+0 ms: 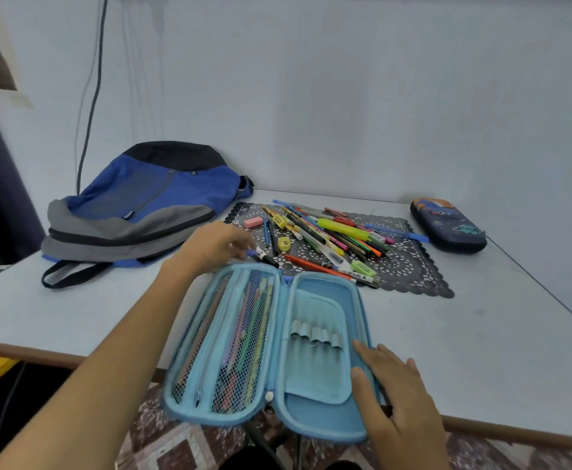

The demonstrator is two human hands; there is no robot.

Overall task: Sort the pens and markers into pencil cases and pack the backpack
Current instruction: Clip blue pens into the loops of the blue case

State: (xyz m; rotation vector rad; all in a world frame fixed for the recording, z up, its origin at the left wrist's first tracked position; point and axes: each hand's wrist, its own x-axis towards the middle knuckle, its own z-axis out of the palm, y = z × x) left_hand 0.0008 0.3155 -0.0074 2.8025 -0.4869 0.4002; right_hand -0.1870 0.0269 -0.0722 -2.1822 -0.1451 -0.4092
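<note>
backpack far left, dark case far right, loose pens between. open blue case holds packed pens; left hand pinches a marker, right hand flat on it.

The left arm reached toward 1 o'clock, the left hand pinching a marker in curled fingertips. The right hand lay flat at 5 o'clock, fingers spread.

Light-blue pencil case; blue-grey backpack
</note>
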